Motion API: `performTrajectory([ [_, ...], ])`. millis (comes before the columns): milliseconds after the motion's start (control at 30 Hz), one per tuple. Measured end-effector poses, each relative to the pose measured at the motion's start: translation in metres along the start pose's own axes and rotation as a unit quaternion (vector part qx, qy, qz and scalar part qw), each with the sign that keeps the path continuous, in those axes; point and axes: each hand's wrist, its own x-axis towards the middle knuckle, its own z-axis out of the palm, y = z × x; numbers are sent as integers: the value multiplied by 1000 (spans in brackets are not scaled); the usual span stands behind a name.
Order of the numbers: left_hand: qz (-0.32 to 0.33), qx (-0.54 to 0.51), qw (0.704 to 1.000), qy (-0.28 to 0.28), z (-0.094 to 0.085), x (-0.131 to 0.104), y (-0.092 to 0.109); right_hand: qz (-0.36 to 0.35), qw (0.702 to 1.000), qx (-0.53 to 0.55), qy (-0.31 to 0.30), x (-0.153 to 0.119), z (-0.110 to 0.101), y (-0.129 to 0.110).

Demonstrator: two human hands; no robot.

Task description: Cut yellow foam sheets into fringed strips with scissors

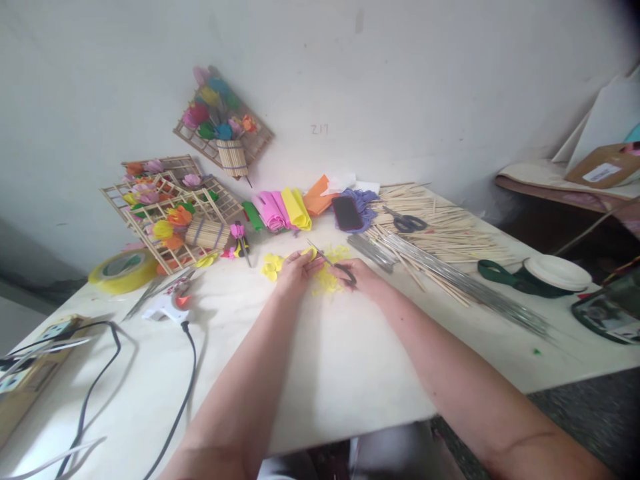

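Bare forearms (430, 340) extend over a white tabletop (350, 373); the left hand (297, 268) pinches what seems yellow paper (313, 255), the right hand (363, 275) grips scissors (344, 268) near yellow scraps (325, 285).

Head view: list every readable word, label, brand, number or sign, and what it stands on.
"217": handwritten on the wall.
White label on the brown cardboard: too small and blurred to read.
Any print elsewhere, as on the yellow tape roll: too blurred to read.
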Motion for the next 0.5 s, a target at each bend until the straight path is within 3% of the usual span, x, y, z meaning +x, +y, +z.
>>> performTrajectory([
  [500,5,1,1000,-1,2,-1,0,-19,1000,3,8,1,2,0],
])
